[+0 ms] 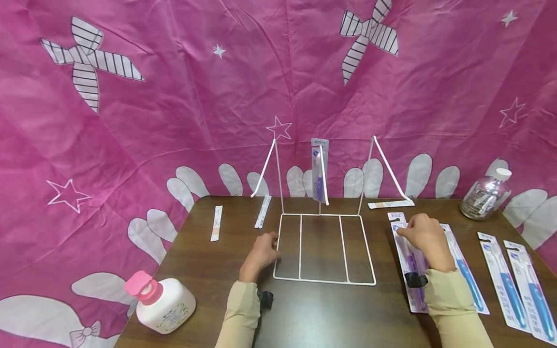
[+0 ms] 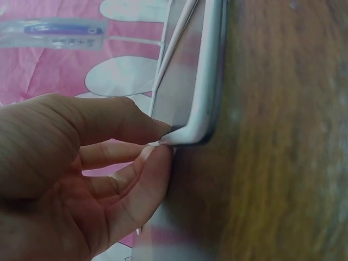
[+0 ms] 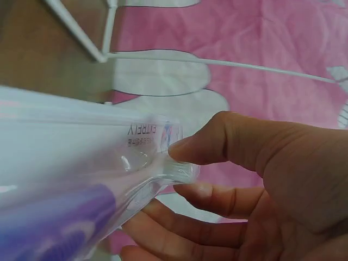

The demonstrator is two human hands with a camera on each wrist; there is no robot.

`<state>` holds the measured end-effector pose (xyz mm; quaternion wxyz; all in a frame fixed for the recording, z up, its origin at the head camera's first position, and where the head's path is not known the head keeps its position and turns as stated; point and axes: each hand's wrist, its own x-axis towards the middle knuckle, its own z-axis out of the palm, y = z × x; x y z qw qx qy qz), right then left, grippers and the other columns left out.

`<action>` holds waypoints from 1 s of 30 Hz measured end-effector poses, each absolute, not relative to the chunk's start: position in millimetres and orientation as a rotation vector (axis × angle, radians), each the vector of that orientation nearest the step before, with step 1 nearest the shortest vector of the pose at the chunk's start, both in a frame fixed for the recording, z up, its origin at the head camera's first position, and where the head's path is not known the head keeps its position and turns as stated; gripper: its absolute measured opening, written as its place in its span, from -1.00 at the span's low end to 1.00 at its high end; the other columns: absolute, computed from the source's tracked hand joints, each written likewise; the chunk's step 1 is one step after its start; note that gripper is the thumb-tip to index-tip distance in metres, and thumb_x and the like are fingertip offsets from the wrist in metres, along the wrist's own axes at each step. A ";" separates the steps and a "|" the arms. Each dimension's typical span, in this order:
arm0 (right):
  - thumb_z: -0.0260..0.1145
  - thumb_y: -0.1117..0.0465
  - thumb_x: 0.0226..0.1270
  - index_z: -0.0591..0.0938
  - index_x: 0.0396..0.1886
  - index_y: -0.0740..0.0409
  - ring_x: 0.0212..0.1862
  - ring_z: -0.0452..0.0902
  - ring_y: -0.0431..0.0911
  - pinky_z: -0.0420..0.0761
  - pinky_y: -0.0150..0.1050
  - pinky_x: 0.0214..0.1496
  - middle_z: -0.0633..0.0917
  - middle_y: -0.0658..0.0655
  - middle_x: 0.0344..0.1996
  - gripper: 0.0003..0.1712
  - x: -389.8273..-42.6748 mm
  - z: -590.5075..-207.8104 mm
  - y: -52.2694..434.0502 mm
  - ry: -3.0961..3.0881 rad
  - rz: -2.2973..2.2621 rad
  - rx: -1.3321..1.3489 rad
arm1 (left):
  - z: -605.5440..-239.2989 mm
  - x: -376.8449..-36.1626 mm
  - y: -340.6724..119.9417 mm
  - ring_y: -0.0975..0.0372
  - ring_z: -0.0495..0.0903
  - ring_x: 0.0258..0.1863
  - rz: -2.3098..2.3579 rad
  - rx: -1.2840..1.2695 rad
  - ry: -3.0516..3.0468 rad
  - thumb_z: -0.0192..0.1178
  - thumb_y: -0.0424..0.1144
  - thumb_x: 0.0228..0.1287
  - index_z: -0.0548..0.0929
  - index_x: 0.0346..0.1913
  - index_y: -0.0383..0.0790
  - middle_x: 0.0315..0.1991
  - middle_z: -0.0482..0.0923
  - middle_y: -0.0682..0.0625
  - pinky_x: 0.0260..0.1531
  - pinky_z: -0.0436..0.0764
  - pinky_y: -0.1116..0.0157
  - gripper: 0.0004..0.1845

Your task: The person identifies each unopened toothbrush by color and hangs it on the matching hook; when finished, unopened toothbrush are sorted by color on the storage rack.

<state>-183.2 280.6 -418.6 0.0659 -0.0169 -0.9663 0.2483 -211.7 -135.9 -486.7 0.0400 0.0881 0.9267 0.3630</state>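
Observation:
My left hand (image 1: 261, 253) pinches the left side wire of a white wire display rack (image 1: 324, 281), thumb and fingertips at a bend of the frame in the left wrist view. On the rack's middle hook hangs a packaged toothbrush (image 1: 316, 186) with a purple-blue handle. At the right, my right hand (image 1: 428, 239) pinches the top end of another toothbrush pack (image 3: 81, 212), which has a purple handle under clear plastic. Whether its lower end touches the table cannot be told. The two outer hooks carry nothing.
Right of that hand lie several blue-handled toothbrush packs (image 1: 506, 280). A clear bottle with a white cap (image 1: 485, 195) stands at the back right, a white pump bottle (image 1: 167, 307) at the front left. Small printed strips (image 1: 216, 223) lie near the rack. A pink curtain (image 1: 243, 96) hangs behind.

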 end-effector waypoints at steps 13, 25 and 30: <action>0.46 0.24 0.07 0.65 -0.45 0.28 -0.44 0.47 0.12 0.32 -0.04 -0.35 0.66 0.19 -0.56 -0.82 -151.9 -368.9 262.3 -2.581 0.810 -0.054 | -483.8 -209.8 -136.5 0.17 0.46 -0.49 1.096 0.298 2.855 0.38 -0.57 -0.09 0.57 0.10 -0.56 -0.39 0.52 -0.10 -0.51 0.50 0.29 -0.44; 0.52 0.25 0.03 0.71 -0.29 0.33 -0.45 0.43 -0.48 0.31 -0.22 -0.21 0.74 0.34 -0.39 -0.72 -115.1 -327.1 242.6 -2.314 0.891 -0.148 | -484.7 -209.3 -137.6 0.18 0.48 -0.52 1.127 0.301 2.833 0.38 -0.58 -0.08 0.58 0.07 -0.54 -0.38 0.51 -0.09 -0.53 0.51 0.29 -0.47; 0.56 0.29 0.02 0.73 -0.25 0.32 -0.49 0.38 -0.70 0.33 -0.61 -0.29 0.76 0.23 -0.42 -0.71 -98.4 -315.1 233.4 -2.182 0.963 -0.167 | -484.6 -209.1 -137.5 0.17 0.49 -0.51 1.131 0.301 2.830 0.38 -0.60 -0.08 0.58 0.07 -0.55 -0.38 0.52 -0.11 -0.53 0.52 0.29 -0.48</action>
